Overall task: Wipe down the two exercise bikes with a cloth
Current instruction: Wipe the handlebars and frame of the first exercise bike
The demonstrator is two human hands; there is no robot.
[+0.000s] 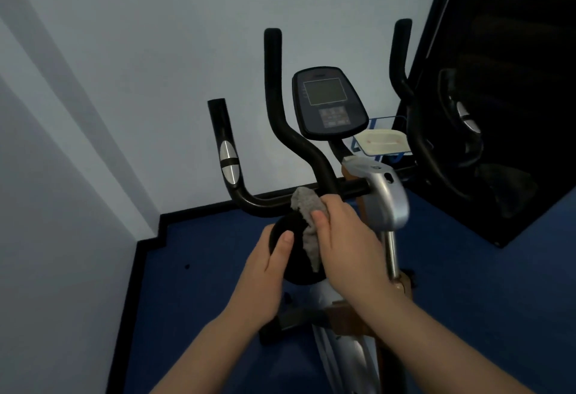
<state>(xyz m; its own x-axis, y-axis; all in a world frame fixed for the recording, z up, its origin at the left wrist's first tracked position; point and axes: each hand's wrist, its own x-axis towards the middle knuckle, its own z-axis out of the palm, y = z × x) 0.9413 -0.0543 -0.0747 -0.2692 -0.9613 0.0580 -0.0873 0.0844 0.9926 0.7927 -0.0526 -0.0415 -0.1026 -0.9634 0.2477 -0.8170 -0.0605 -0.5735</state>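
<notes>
An exercise bike (386,197) with black handlebars (274,113) and a dark console (330,104) stands in front of me. My left hand (268,275) grips a round black part (290,253) just below the handlebars, thumb on its face. My right hand (346,238) holds a grey cloth (307,206) bunched against that black part and the handlebar bend. The bike's silver post and frame run down beneath my right forearm. Only this one bike is plainly in view.
White walls meet in a corner at the left, with black skirting and blue floor (202,253) below. A dark mirror panel (498,97) at the right reflects handlebars. A small clear shelf with a white object (385,141) sits behind the console.
</notes>
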